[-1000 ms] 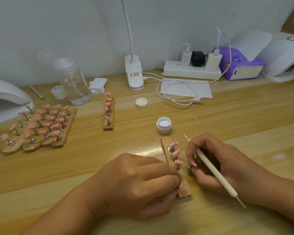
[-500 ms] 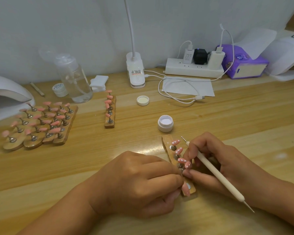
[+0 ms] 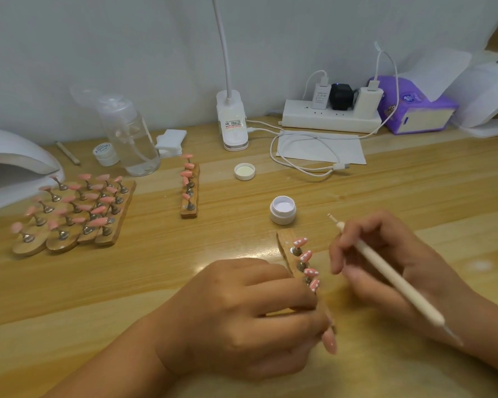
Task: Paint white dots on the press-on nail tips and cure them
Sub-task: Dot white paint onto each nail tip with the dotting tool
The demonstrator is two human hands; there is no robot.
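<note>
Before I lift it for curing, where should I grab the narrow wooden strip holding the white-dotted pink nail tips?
Pinch the narrow wooden strip by its bare far end, coming from its left: the white-dotted pink nail tips lean out over its right edge, possibly uncured, and the left hand covers the near end.

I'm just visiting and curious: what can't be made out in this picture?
Head view:
- near end of the strip: hidden under the left hand
- tool tip below the right hand: blurred
- curing lamp: cut off by the left edge
- back jar label: too small to read
</note>
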